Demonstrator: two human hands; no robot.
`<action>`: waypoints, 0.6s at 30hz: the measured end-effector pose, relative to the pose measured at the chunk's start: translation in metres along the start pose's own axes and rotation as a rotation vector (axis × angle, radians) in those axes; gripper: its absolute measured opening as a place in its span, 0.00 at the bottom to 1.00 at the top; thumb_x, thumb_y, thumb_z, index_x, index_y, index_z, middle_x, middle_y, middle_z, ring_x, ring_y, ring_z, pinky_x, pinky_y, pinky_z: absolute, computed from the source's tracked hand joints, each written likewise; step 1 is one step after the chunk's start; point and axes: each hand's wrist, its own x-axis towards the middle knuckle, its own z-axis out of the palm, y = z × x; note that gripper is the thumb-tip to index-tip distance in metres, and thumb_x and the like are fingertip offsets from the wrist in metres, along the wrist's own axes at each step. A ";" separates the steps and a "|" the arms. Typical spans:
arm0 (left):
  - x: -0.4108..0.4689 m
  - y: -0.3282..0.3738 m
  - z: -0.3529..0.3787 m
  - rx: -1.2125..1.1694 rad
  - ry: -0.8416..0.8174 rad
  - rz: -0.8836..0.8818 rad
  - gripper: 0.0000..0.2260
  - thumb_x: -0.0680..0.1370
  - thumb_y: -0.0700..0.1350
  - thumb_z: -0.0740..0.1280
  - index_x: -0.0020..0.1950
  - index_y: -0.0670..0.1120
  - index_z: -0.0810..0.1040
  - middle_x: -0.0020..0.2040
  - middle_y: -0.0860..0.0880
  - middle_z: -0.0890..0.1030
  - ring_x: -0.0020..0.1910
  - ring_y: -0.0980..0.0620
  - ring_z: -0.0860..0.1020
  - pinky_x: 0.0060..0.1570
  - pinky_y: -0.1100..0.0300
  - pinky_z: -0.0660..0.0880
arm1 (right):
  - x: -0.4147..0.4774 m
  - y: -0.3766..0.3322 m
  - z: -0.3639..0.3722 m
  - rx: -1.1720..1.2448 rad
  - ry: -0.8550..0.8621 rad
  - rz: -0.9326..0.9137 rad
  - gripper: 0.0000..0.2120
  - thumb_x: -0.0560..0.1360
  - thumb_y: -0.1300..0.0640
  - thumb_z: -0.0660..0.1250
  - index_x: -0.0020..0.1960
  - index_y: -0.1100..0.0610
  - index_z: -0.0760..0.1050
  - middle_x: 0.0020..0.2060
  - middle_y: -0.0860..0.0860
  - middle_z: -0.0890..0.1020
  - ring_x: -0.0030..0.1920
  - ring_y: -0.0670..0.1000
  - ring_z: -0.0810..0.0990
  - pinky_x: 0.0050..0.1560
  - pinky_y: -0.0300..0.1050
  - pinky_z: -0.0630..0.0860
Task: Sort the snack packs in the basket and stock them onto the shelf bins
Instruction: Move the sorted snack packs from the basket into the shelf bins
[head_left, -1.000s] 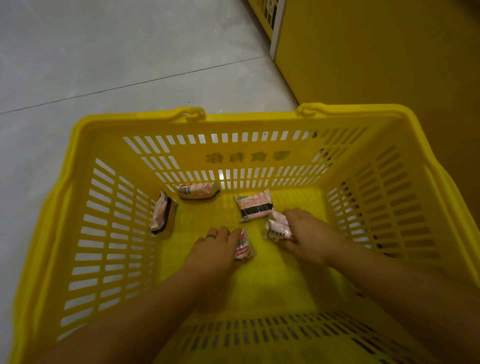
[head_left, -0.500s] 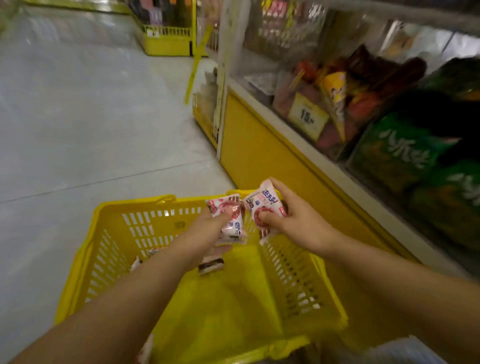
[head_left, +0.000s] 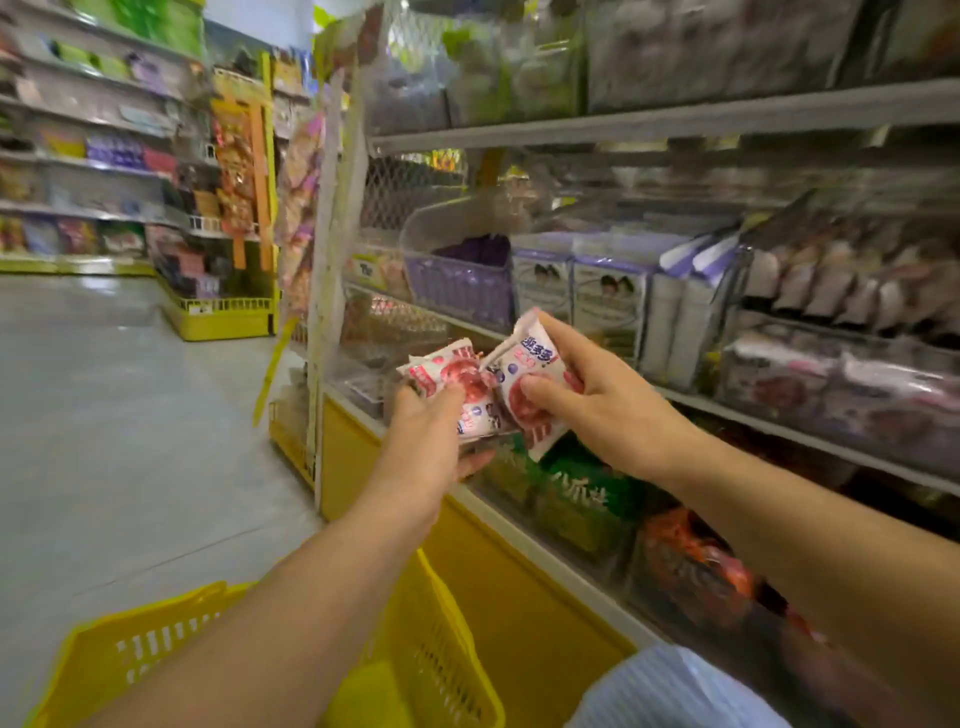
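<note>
Snack pack (head_left: 445, 372) in left hand (head_left: 422, 441), second pack (head_left: 531, 364) in right hand (head_left: 597, 410).

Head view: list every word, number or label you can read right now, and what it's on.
"趣多多": blue print on the right-hand snack pack, as best I can read.
Left-hand snack pack: print too blurred.
Green bags on the low shelf: white characters, unreadable.
Shelf price tag: blurred.
</note>
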 end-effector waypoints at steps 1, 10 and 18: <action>-0.003 0.007 0.008 0.005 -0.018 0.011 0.09 0.82 0.43 0.58 0.62 0.44 0.69 0.53 0.43 0.81 0.45 0.47 0.82 0.38 0.53 0.80 | -0.003 -0.006 -0.022 -0.055 0.027 0.000 0.30 0.78 0.52 0.65 0.76 0.45 0.56 0.59 0.43 0.77 0.55 0.44 0.79 0.62 0.49 0.74; -0.018 0.035 0.058 0.028 -0.211 0.026 0.09 0.81 0.46 0.61 0.61 0.47 0.70 0.53 0.44 0.81 0.42 0.52 0.84 0.39 0.56 0.80 | -0.013 -0.020 -0.186 -0.474 0.061 0.104 0.23 0.74 0.53 0.69 0.68 0.45 0.71 0.50 0.47 0.82 0.48 0.48 0.81 0.51 0.47 0.77; -0.017 0.035 0.074 0.117 -0.289 0.053 0.08 0.81 0.48 0.62 0.60 0.49 0.71 0.52 0.46 0.82 0.43 0.54 0.84 0.41 0.59 0.80 | 0.023 0.026 -0.209 -0.762 -0.024 0.173 0.24 0.74 0.54 0.68 0.69 0.47 0.71 0.58 0.50 0.79 0.48 0.48 0.75 0.49 0.42 0.72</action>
